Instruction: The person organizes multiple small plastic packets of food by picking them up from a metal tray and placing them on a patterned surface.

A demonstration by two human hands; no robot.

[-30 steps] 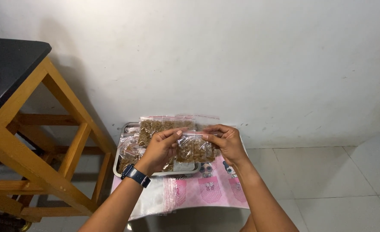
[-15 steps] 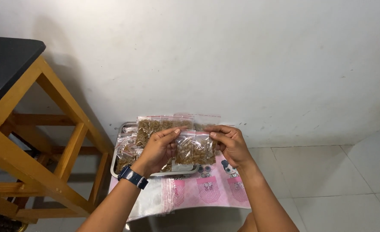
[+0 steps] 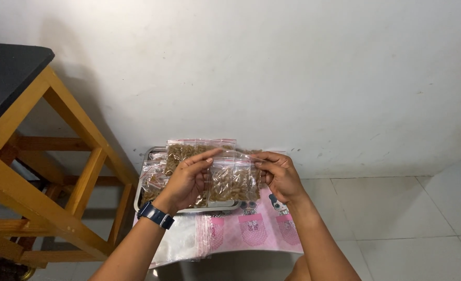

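Observation:
Both my hands hold up one small clear zip bag (image 3: 234, 180) filled with brown pieces, pinching its top edge. My left hand (image 3: 188, 178), with a dark blue watch on the wrist, grips the bag's left side. My right hand (image 3: 277, 174) grips the right side. Behind the bag lies a metal tray (image 3: 146, 165) carrying several more filled clear bags (image 3: 177, 152). The tray rests on a low surface covered by a pink patterned sheet (image 3: 251, 231).
A stack of empty clear zip bags (image 3: 186, 242) lies in front of the tray on the sheet. A wooden stool or table frame (image 3: 48, 177) with a dark top stands at the left. A white wall rises behind, and pale floor tiles (image 3: 397, 213) spread to the right.
The bag and both hands have stayed at almost the same place above the tray. My fingers have shifted slightly along the bag's top edge.

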